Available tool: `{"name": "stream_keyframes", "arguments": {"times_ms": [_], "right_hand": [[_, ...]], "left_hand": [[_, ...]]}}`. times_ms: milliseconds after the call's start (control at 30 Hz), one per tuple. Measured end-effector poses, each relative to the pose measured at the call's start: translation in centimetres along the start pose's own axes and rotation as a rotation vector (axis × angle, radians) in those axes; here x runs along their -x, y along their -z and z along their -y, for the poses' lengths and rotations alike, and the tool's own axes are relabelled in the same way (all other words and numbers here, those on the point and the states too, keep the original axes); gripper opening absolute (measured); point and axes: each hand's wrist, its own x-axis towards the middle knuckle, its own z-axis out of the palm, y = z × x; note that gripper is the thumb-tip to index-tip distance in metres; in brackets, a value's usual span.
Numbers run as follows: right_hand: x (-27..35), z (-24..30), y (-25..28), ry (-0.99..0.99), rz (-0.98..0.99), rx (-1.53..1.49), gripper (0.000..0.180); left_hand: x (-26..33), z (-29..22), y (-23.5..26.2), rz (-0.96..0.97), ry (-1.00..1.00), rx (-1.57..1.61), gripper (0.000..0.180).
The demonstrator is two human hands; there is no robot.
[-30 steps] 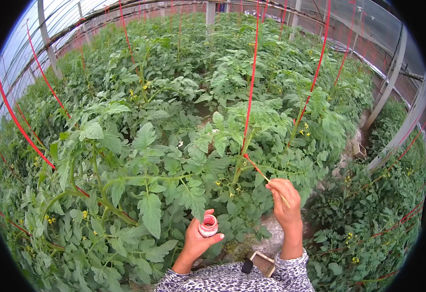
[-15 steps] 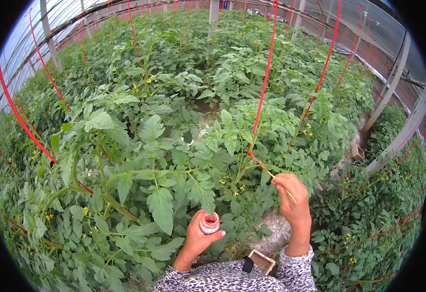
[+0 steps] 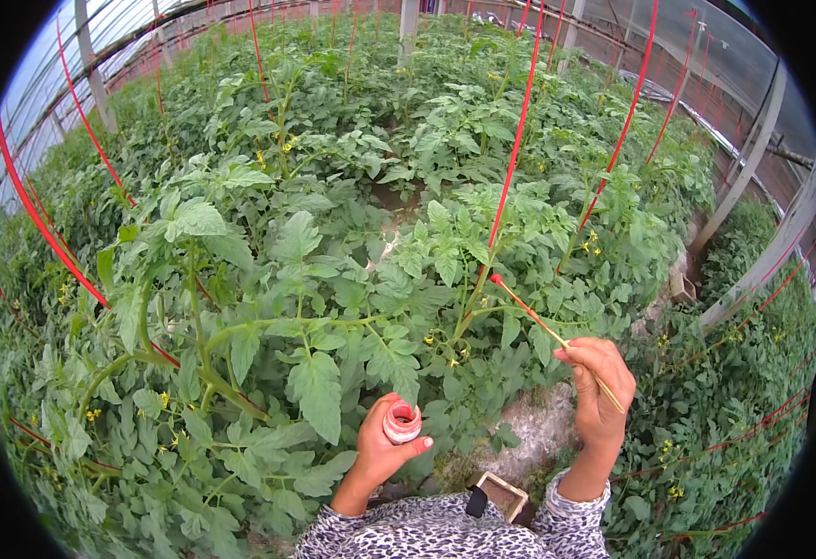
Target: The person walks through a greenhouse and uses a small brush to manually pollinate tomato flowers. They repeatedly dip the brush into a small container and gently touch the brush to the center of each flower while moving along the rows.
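My left hand [image 3: 377, 456] is wrapped round a small open jar [image 3: 402, 429] with a whitish, red-stained outside and red inside. In my right hand [image 3: 599, 382] a thin wooden stick [image 3: 557, 337] is pinched between thumb and fingers. Its far end is a red, paint-coated tip [image 3: 496, 279], close by the stem of a tomato plant [image 3: 468, 312] and a red string [image 3: 510, 168]. Whether the tip touches the plant I cannot tell. Small yellow flowers [image 3: 454, 361] hang below that stem, between my two hands.
Dense tomato plants [image 3: 315, 149] spread ahead and to both sides, with red strings [image 3: 54, 242] running up from them. A pale post [image 3: 771, 252] leans at the right. By my body lies a small wooden-framed box [image 3: 510, 494], next to a pale stony strip [image 3: 531, 433].
My right hand has moved right and slightly down, drawing the stick away from the stem, so more of it shows. My left hand with the jar has hardly moved.
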Motion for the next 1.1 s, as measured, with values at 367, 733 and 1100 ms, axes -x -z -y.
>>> {"name": "stream_keyframes", "arguments": {"times_ms": [367, 733, 1100], "right_hand": [[5.9, 0.8, 2.7, -0.197, -0.172, -0.157, 0.015], [8.9, -5.4, 5.6, -0.318, -0.455, -0.249, 0.015], [6.2, -20.5, 4.2, -0.438, -0.532, -0.171, 0.018]], "left_hand": [[-0.3, 0.6, 0.6, 0.094, 0.002, -0.031, 0.073], [-2.6, -1.8, -3.0, 0.134, 0.033, -0.002, 0.069], [-8.1, -2.8, -11.2, 0.161, -0.104, -0.068, 0.054]]}}
